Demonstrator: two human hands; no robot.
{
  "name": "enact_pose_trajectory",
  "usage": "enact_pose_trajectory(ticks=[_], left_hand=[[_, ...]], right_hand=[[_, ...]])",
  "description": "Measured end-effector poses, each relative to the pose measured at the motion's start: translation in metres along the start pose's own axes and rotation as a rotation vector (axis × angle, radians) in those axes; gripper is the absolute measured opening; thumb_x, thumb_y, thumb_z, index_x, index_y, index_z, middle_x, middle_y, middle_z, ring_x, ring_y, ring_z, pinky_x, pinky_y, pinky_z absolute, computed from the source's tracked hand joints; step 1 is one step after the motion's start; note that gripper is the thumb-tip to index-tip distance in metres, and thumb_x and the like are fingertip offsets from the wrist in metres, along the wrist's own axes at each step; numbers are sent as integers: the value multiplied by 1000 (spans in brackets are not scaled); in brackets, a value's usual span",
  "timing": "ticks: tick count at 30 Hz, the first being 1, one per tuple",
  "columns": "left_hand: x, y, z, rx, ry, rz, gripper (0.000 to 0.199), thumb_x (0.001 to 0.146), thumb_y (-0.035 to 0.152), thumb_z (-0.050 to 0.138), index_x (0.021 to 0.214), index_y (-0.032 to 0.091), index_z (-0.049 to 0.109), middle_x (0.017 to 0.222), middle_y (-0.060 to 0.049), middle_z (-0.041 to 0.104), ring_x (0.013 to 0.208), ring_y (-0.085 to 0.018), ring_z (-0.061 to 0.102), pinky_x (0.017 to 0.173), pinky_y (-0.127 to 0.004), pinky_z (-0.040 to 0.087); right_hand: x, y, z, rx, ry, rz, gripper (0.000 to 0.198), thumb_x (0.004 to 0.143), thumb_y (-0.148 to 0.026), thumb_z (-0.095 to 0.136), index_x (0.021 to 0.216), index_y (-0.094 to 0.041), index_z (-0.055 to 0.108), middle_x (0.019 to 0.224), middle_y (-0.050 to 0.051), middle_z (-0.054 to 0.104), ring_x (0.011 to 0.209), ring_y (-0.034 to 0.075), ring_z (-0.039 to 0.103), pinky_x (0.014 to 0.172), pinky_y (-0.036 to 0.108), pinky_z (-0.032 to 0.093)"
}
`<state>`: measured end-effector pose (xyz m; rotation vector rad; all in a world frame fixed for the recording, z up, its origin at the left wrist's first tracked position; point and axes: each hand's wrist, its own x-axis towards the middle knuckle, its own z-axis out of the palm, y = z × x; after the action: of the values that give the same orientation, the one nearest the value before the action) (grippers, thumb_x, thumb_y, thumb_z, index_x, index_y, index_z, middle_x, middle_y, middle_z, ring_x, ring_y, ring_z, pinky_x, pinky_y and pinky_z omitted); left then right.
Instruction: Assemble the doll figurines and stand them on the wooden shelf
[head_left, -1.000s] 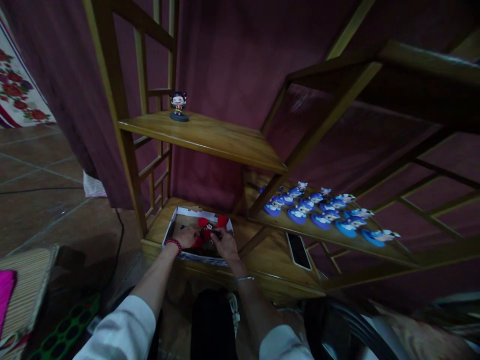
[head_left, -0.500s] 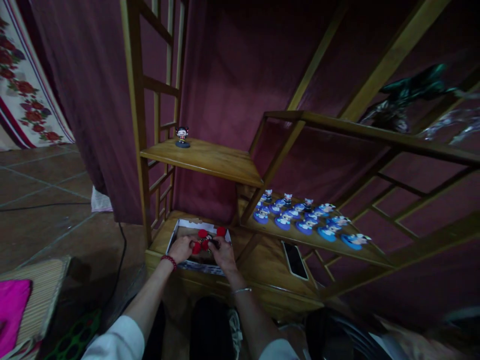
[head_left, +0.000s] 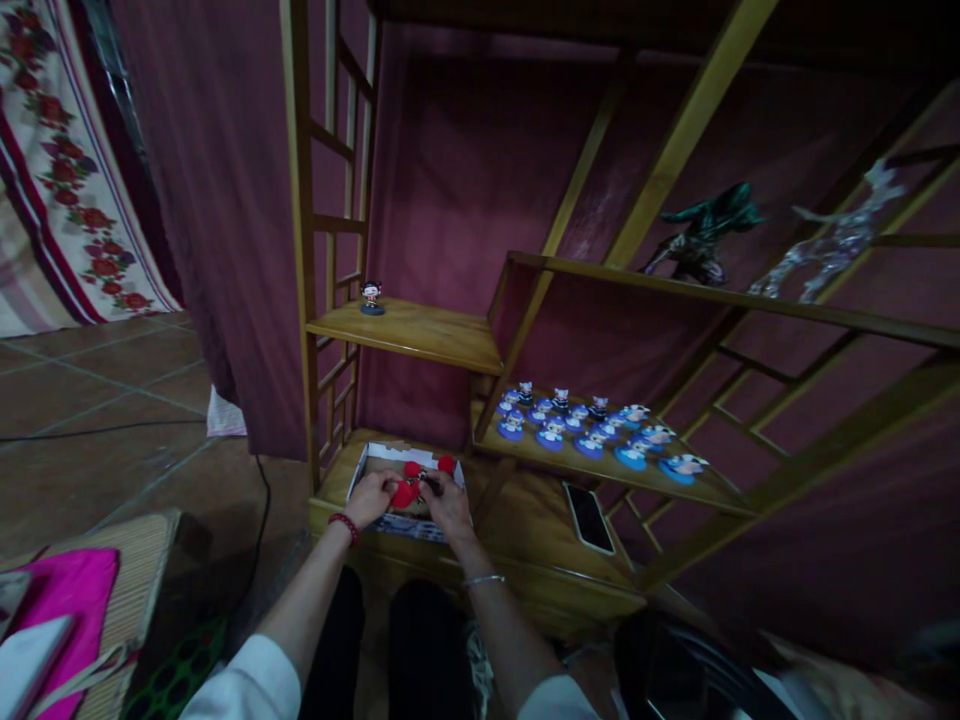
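Note:
Over a shallow white cardboard box on the lowest shelf, both my hands are close together. My left hand, with a red bead bracelet, pinches a rounded red piece. In the fingers of my right hand is a small dark figurine, partly hidden by the fingertips. The red piece and the figurine are side by side; whether they are joined I cannot tell. Another red piece is at the box's back right corner, beyond my right hand.
A phone lies right of the box. Several small figurines on purple and blue bases stand on the shelf above it. One figurine is on the upper left shelf. Green and clear statues stand higher right.
The view has shifted, bringing more of the right-hand statues in. My left fingers have moved slightly on the red piece, which shows broader now. Both hands stay over the box.

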<state>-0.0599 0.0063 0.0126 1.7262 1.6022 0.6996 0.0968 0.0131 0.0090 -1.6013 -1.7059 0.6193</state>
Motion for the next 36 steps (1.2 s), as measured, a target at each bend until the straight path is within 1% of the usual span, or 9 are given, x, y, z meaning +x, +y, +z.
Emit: enact_pose_trajectory(ticks=[4,7,10,14,16,19,24,31,36], left_hand=[[-8,4,0,-59,12,-7,26,80,22,40,97,16,58,62,0,61,53,-11,57,54,-22,45],[-14,7,0,-115,4,-27,27,80,24,40,101,17,56,63,-1,62,52,-11,57,51,-22,45],[-19,12,0,-164,25,-55,28,81,25,39,105,18,52,65,-1,62,53,-10,58,49,-20,45],[-25,19,0,-264,50,-33,30,83,23,32,106,15,50,63,-1,61,52,-9,57,47,-18,44],[-28,22,0,-287,60,-14,31,83,22,32,107,14,50,61,0,60,50,-9,57,46,-18,44],[-32,27,0,-263,110,6,32,82,24,32,108,14,50,61,0,59,49,-9,56,47,-19,44],[-39,34,0,-180,185,-7,31,81,25,37,108,16,50,68,0,61,50,-9,56,48,-19,44],[-48,34,-2,-193,188,39,35,80,18,36,112,15,49,70,-2,63,54,-9,57,55,-21,45],[-55,33,-1,-108,173,59,40,78,21,42,117,14,46,82,-5,64,60,-11,59,63,-24,46]], right_hand=[[-4,-1,-4,11,10,-32,26,71,-31,49,93,-22,59,86,0,65,83,16,60,77,29,45],[-6,-3,-7,9,11,-50,25,71,-32,49,92,-22,59,86,1,65,83,16,60,78,29,45],[-11,-7,-8,24,18,-54,25,71,-33,49,92,-23,58,87,0,65,84,16,60,79,29,45],[-18,-13,-7,21,45,-66,25,72,-32,47,93,-24,59,90,-1,65,85,15,60,80,28,44],[-20,-16,-8,16,64,-71,25,72,-31,47,92,-24,59,91,-1,65,84,14,60,79,28,44],[-21,-20,-10,11,71,-89,25,72,-31,46,92,-23,59,88,-1,65,81,14,60,77,27,45],[-23,-25,-14,-17,82,-115,25,72,-31,46,91,-23,61,82,0,65,76,15,60,74,26,45],[-28,-32,-18,-27,82,-105,25,72,-32,46,91,-23,60,82,0,65,76,15,60,75,27,45],[-29,-34,-18,-28,67,-82,27,71,-34,47,92,-23,60,84,0,65,75,15,60,74,27,45]])
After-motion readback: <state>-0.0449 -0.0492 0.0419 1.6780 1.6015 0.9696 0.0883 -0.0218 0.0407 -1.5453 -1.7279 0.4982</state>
